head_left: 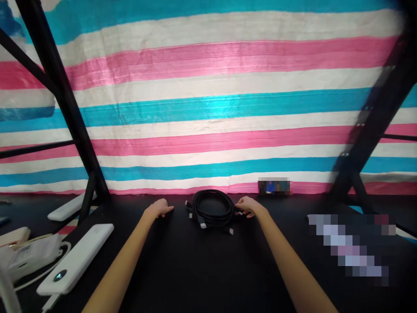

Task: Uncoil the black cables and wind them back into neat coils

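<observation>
A black cable (197, 201) lies coiled in a ring on the black table (208, 269), with several light-tipped plugs sticking out around it. On the coil's right side, my right hand (250, 206) has its thumb and fingers closed at the cable, close to a plug end. My left hand (159, 208) rests on the table to the left of the coil, apart from it. Its thumb points right toward the coil and its other fingers bend loosely down, with nothing seen in them.
On the left lie a long white device with a round dark display (76, 258), a white adapter (35, 256) with its cord, and another white device (70, 207). Black frame posts (70, 111) flank the table before a striped sheet (208, 78). Blurred items (348, 245) lie right.
</observation>
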The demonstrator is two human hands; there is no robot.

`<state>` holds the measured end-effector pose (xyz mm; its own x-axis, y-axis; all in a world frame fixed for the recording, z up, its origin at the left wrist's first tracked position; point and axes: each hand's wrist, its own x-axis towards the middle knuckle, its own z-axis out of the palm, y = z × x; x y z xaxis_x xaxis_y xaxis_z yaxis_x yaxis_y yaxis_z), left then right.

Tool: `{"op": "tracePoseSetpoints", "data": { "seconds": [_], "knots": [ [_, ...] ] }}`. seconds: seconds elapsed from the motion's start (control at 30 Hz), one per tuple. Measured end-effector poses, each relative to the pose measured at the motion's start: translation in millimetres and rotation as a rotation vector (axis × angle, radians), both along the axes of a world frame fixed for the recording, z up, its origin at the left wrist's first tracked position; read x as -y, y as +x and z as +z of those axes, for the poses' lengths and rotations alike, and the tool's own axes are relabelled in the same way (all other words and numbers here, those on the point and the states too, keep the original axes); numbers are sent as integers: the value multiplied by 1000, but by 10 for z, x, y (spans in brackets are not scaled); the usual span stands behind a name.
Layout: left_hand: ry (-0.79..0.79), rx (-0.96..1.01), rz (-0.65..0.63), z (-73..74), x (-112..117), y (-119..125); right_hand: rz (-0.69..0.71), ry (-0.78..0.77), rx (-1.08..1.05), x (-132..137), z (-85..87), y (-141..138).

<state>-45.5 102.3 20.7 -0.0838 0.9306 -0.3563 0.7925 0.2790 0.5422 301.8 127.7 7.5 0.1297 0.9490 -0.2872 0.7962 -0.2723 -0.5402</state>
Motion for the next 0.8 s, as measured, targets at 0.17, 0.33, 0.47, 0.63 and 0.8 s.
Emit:
{"op": "tracePoseSetpoints", "data": {
  "seconds": [0.17,0.33,0.47,0.63,0.8],
  "knots": [
    [-135,-32,-15,-45,-49,-50,70,-112,-43,-37,-56,-10],
    [-137,-40,-26,-90,-97,-93,128,-134,-75,-33,-62,44],
    [-133,-41,-79,-85,-111,-162,146,-140,-82,-27,-65,51],
    [-94,-30,-144,-74,-115,-217,159,-135,-78,-26,-60,38],
    [-68,-78,-155,-112,-132,-202,162,-151,-71,-16,-53,38]
  ]
}}
